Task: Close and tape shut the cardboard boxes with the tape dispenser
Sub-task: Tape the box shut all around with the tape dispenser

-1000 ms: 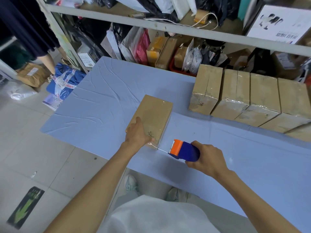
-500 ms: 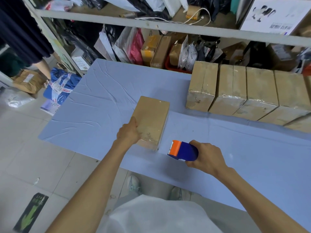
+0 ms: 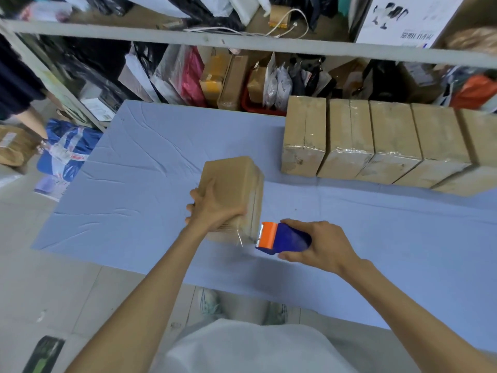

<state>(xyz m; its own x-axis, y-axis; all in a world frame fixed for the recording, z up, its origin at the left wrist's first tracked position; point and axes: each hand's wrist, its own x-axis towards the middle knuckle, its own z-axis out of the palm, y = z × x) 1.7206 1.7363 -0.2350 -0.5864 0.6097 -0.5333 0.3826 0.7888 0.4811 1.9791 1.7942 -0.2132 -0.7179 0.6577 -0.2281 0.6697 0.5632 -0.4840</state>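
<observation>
A brown cardboard box (image 3: 236,184) is tipped up on the blue table (image 3: 139,184), its near end lifted. My left hand (image 3: 212,208) grips that near end, thumb on the left side and fingers over the top. A loose flap of clear tape hangs off the box's near corner. My right hand (image 3: 320,246) holds the blue tape dispenser with the orange head (image 3: 279,238) just right of that corner, the orange head close to the box edge.
A row of several taped cardboard boxes (image 3: 376,138) stands at the back right of the table. Behind it a metal shelf rack (image 3: 242,47) is packed with parcels and bags. Parcels lie on the floor at left, where another person (image 3: 18,87) stands.
My left hand has shifted its grip and tipped the box up off the table. The tape strand that ran from box to dispenser is cut. The dispenser has stayed beside the box's near corner.
</observation>
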